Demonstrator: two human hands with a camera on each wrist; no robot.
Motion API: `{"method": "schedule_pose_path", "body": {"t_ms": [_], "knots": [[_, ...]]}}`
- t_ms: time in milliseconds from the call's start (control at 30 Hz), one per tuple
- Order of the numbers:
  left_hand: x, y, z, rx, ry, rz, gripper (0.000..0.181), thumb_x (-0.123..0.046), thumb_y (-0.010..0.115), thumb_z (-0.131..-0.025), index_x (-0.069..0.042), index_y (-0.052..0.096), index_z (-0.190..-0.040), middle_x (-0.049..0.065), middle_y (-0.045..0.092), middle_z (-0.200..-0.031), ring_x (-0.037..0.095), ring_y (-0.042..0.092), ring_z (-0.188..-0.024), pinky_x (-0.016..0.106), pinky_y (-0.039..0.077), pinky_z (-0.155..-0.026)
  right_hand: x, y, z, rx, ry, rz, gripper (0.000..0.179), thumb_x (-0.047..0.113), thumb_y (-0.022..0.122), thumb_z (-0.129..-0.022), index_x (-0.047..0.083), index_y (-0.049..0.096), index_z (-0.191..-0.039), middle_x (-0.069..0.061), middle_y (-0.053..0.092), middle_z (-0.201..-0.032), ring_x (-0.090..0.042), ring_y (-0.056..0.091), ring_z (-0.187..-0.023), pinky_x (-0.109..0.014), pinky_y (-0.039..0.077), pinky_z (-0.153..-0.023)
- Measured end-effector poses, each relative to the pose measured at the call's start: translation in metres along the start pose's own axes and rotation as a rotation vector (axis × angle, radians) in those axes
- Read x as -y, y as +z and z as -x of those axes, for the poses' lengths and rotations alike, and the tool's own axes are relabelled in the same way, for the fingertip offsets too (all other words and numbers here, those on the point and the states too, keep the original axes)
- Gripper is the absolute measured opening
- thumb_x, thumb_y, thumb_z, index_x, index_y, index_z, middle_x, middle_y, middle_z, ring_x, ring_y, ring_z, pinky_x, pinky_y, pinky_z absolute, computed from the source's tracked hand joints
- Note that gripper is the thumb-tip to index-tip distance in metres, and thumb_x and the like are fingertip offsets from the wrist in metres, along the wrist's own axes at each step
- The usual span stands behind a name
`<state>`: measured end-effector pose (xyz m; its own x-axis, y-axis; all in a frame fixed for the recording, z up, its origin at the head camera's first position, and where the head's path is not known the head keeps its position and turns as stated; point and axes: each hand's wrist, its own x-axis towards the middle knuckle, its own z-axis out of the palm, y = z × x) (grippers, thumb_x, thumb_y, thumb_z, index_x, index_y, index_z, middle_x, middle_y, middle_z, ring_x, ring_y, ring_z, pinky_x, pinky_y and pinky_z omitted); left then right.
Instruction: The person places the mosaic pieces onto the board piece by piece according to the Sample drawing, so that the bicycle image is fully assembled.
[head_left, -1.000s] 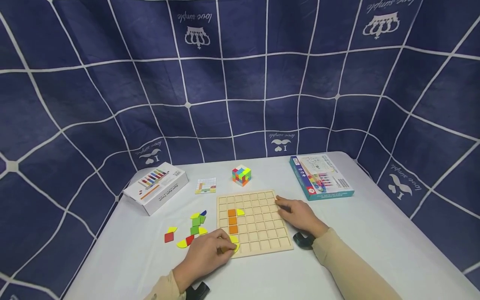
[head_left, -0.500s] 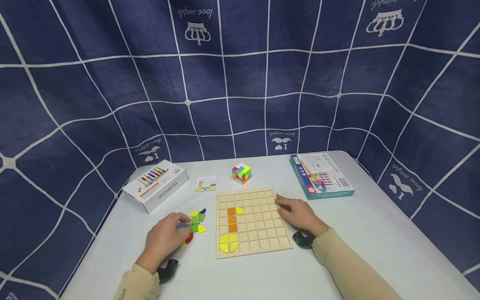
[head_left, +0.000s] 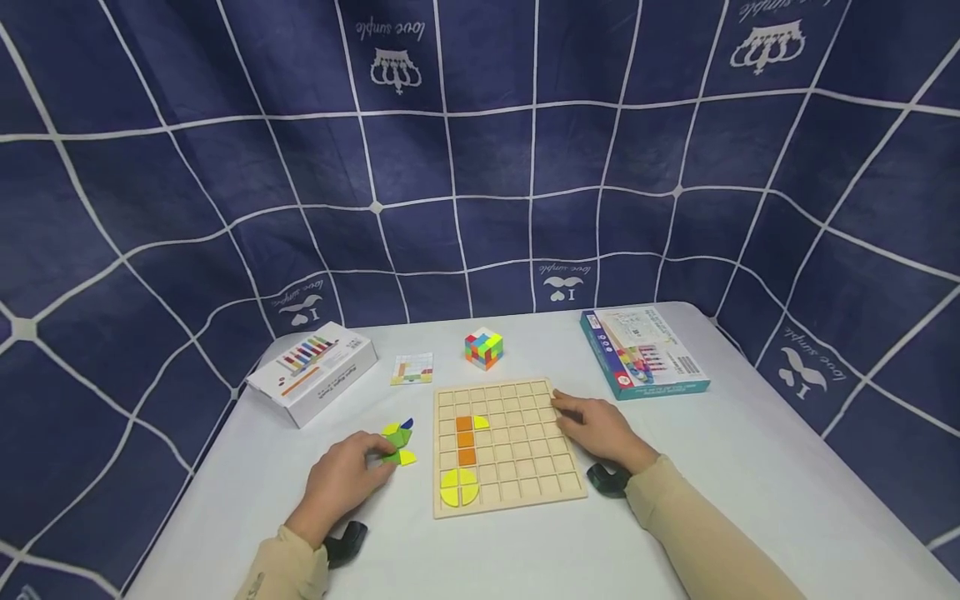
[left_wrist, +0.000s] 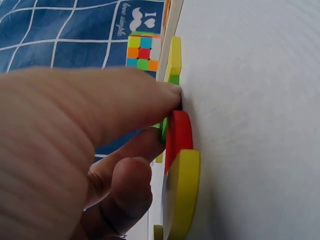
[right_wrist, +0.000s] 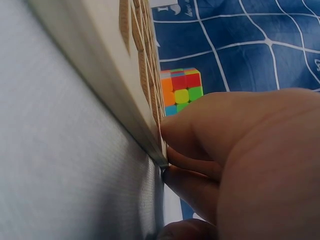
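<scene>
My left hand (head_left: 345, 479) is over the loose tiles left of the board, thumb and index fingertips pinching a green tile (head_left: 392, 457). A second green tile (head_left: 399, 437) lies just beyond the fingertips, beside a yellow quarter-circle tile (head_left: 407, 457). In the left wrist view, a red tile (left_wrist: 179, 137) and a yellow curved tile (left_wrist: 182, 192) sit below the thumb; the hand hides them in the head view. My right hand (head_left: 600, 429) holds the wooden grid board (head_left: 517, 442) by its right edge, thumb on top. Orange square tiles (head_left: 466, 438) and a yellow circle of quarter tiles (head_left: 459, 487) lie in the board's cells.
Behind the board stands a puzzle cube (head_left: 484, 348), with a pattern card (head_left: 412, 368) to its left. A white box (head_left: 315, 375) lies at the back left, a teal-edged box (head_left: 643, 354) at the back right. A blue curtain (head_left: 480, 167) hangs behind the table.
My left hand let go of a yellow tile at the board's lower left, completing a circle there, and moved left to the loose tiles. It now pinches a green one. The right hand stays put.
</scene>
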<state>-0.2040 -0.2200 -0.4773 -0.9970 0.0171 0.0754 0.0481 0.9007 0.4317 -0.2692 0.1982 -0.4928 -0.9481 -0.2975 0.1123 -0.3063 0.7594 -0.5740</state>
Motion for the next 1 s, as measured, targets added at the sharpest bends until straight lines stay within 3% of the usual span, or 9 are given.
{"method": "schedule_pose_path", "body": {"t_ms": [167, 300, 467, 667, 833, 1000], "knots": [[0.000, 0.000, 0.001, -0.016, -0.001, -0.004, 0.024, -0.029, 0.088, -0.080, -0.026, 0.079, -0.102, 0.003, 0.074, -0.115, 0.030, 0.068, -0.113, 0.054, 0.053, -0.092, 0.000, 0.001, 0.000, 0.008, 0.014, -0.010, 0.043, 0.028, 0.065, -0.100, 0.014, 0.065, -0.140, 0.000, 0.052, -0.155, -0.034, 0.049, -0.143, -0.056, 0.037, -0.115], [0.002, -0.001, 0.000, -0.055, 0.008, -0.006, 0.024, -0.030, 0.090, -0.077, -0.027, 0.081, -0.099, -0.002, 0.075, -0.109, 0.021, 0.069, -0.100, 0.045, 0.054, -0.080, 0.000, 0.000, 0.001, 0.003, 0.014, -0.010, 0.042, 0.028, 0.065, -0.100, 0.014, 0.065, -0.140, -0.001, 0.052, -0.154, -0.034, 0.049, -0.142, -0.056, 0.038, -0.115], [0.001, -0.005, 0.000, -0.047, 0.009, 0.020, 0.023, -0.028, 0.090, -0.076, -0.029, 0.080, -0.097, -0.006, 0.071, -0.099, 0.013, 0.058, -0.079, 0.031, 0.045, -0.065, 0.000, 0.001, 0.000, 0.003, 0.015, -0.015, 0.042, 0.027, 0.066, -0.099, 0.014, 0.065, -0.139, 0.000, 0.052, -0.154, -0.034, 0.049, -0.143, -0.056, 0.037, -0.115], [-0.001, -0.009, 0.003, -0.085, 0.020, 0.057, 0.024, -0.024, 0.090, -0.075, -0.026, 0.080, -0.097, -0.005, 0.069, -0.096, 0.012, 0.053, -0.074, 0.028, 0.042, -0.063, 0.001, 0.002, -0.001, -0.001, -0.001, -0.002, 0.042, 0.028, 0.065, -0.100, 0.014, 0.066, -0.139, 0.000, 0.053, -0.154, -0.035, 0.050, -0.142, -0.056, 0.038, -0.115], [-0.013, -0.003, 0.007, -0.111, 0.078, 0.153, 0.024, -0.020, 0.090, -0.075, -0.028, 0.080, -0.094, -0.008, 0.070, -0.096, 0.009, 0.053, -0.069, 0.024, 0.042, -0.059, 0.001, 0.003, 0.000, 0.003, -0.004, 0.005, 0.042, 0.029, 0.065, -0.100, 0.014, 0.066, -0.139, -0.001, 0.053, -0.154, -0.035, 0.051, -0.141, -0.056, 0.038, -0.114], [-0.035, 0.006, 0.014, -0.070, 0.168, 0.218, 0.024, -0.021, 0.091, -0.075, -0.034, 0.079, -0.091, -0.016, 0.066, -0.089, 0.005, 0.052, -0.065, 0.022, 0.042, -0.057, 0.000, 0.002, 0.000, 0.005, 0.011, 0.008, 0.042, 0.030, 0.065, -0.100, 0.015, 0.066, -0.139, 0.000, 0.053, -0.154, -0.034, 0.050, -0.142, -0.056, 0.038, -0.115]]}}
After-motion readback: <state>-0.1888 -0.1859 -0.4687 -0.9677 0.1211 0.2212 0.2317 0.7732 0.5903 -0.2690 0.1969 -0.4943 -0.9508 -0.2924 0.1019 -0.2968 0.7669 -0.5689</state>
